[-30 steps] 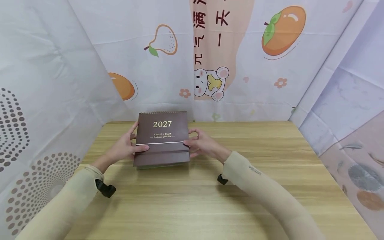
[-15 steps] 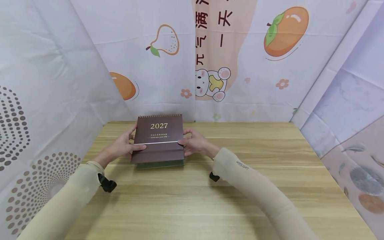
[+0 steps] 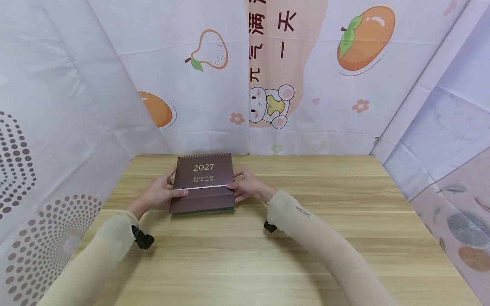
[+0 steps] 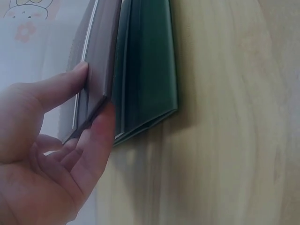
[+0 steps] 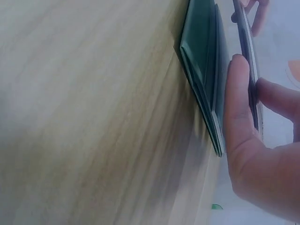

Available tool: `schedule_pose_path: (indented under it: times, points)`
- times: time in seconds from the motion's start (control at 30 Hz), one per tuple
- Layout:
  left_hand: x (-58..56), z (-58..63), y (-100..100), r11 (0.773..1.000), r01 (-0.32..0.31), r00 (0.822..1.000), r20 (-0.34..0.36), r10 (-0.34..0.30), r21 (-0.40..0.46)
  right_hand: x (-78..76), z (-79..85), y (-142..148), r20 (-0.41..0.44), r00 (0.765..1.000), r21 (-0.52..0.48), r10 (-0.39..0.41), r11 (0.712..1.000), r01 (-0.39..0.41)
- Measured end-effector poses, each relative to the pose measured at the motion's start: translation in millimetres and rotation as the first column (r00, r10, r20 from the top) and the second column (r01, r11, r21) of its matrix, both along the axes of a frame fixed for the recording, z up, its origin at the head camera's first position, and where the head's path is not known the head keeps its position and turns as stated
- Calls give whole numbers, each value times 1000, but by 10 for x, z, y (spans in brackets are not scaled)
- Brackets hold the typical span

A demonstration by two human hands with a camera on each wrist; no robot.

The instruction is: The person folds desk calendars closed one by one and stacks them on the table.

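A brown 2027 desk calendar [image 3: 203, 174] with a spiral binding along its far edge is held near the back left of the table. My left hand [image 3: 158, 191] grips its left edge, thumb on top and fingers beneath. On the opposite edge, my right hand [image 3: 249, 185] pinches it the same way. Under it lies a green, flat folded item that looks like another calendar [image 4: 152, 61], mostly hidden from the head view. Both wrist views show a narrow gap between the brown calendar and the green one [image 5: 199, 42].
The wooden table [image 3: 306, 233] spreads to the right and front. A white printed curtain [image 3: 214, 102] hangs along its back edge, with more cloth on the left and right sides. A black wrist camera [image 3: 143, 239] sits below the left sleeve.
Both hands have shifted the brown calendar left, then slightly toward me and lower. The green strip showing at its front edge grew at first and is now thin.
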State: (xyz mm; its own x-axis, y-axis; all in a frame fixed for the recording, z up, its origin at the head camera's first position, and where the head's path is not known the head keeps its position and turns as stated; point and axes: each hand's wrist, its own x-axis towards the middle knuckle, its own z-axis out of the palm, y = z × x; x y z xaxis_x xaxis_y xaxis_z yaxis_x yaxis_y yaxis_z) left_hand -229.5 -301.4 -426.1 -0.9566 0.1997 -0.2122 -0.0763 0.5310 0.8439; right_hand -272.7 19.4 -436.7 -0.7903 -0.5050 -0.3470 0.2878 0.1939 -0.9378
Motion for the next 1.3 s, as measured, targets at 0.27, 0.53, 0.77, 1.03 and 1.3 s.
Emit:
schedule_pose_path:
  times: [0.27, 0.53, 0.77, 1.03, 1.3]
  points:
    - [-38, -83, 41, 1000, -25, 999, 34, 25, -12, 4, -25, 16, -1, 1000, 61, -14, 998, 14]
    - [-95, -123, 80, 999, -38, 998, 45, 38, -11, 43, -36, -7, -106, 994, 198, 11, 980, 10]
    - [-70, -67, 119, 997, -32, 999, 10, 33, -64, 63, 42, -62, -175, 984, 295, 33, 955, 20]
    - [-56, -64, 113, 997, -22, 1000, 7, 23, -80, 111, 60, -128, -231, 971, 312, 58, 950, 18]
    - [-29, -42, 130, 991, -45, 998, 25, 49, -124, 128, 47, -162, -300, 947, 367, 119, 930, -1]
